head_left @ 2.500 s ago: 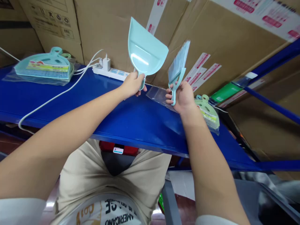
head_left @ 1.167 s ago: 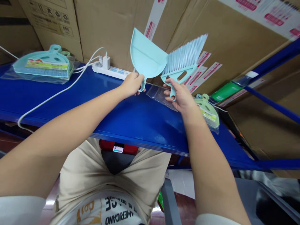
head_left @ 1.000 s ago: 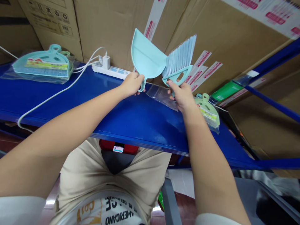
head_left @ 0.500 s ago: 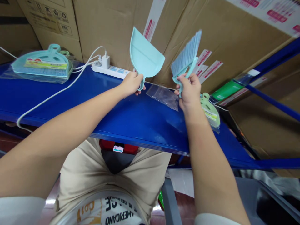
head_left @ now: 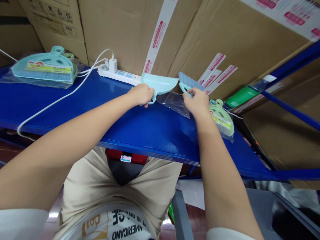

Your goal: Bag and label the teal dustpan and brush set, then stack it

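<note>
My left hand (head_left: 142,94) is closed round the handle of a light-blue dustpan (head_left: 160,83), whose pan tilts flat and points away to the right. In my right hand (head_left: 197,101) is a light-blue hand brush (head_left: 188,83), gripped by its handle with the bristles up and away from me. The brush head is close to the right corner of the dustpan. Beneath the two lies a clear plastic bag (head_left: 175,104) on the blue shelf (head_left: 145,128).
A bagged blue dustpan set (head_left: 45,68) lies at left, a bagged green one (head_left: 222,118) at right. Behind them are a white power strip (head_left: 120,76) with cables, a green-labelled bottle (head_left: 246,93) and tall cardboard boxes (head_left: 120,30).
The dustpan has tipped from upright to nearly flat. The brush has come down and turned so its head leans to the right.
</note>
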`<state>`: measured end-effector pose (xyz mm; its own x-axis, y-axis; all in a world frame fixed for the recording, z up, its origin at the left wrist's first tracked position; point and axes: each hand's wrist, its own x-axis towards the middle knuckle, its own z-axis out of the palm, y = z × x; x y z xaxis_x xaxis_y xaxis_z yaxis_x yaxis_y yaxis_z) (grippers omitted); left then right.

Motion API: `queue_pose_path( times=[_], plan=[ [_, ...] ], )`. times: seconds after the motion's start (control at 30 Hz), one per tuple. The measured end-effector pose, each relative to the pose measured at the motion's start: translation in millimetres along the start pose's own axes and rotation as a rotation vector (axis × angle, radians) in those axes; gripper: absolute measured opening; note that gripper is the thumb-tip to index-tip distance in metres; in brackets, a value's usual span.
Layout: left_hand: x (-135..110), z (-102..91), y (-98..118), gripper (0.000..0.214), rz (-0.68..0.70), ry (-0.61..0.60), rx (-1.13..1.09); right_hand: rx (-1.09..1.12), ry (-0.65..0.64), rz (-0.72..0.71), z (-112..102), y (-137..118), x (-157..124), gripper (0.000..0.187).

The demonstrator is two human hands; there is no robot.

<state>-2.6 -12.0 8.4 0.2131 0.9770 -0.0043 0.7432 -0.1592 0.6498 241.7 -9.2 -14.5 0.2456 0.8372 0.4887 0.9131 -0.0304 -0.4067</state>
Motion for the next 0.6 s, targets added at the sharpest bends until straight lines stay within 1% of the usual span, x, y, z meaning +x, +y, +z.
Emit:
queue_pose_path(
  times=[0.1, 0.17, 0.3, 0.37, 0.47, 0.53, 0.6],
  plan=[
    [-3, 1.3, 1, 0.039, -0.012, -0.024, 0.199, -0.097, -0.109, 0.011, 3, 0, -1, 0.013],
    [-4, 2.2, 1, 0.039, -0.025, -0.049, 0.267, -0.158, -0.181, 0.021, 4, -1, -2, 0.01],
    [-3, 3.5, 0, 0.037, -0.03, -0.051, 0.292, -0.243, -0.323, 0.009, 4, -6, -5, 0.01],
    [-2, 3.7, -2, 0.033, -0.03, -0.045, 0.284, -0.257, -0.363, -0.022, 5, -7, -6, 0.013],
    [2, 2.3, -5, 0.031, -0.04, -0.095, 0.213, -0.269, -0.34, -0.059, 5, -4, -5, 0.018],
    [4, -1.6, -7, 0.034, -0.054, -0.149, 0.127, -0.286, -0.295, -0.047, 3, -2, -4, 0.02],
    [8, -8.8, -9, 0.034, -0.058, -0.142, 0.037, -0.286, -0.247, -0.011, -1, -1, -2, 0.023]
  ],
)
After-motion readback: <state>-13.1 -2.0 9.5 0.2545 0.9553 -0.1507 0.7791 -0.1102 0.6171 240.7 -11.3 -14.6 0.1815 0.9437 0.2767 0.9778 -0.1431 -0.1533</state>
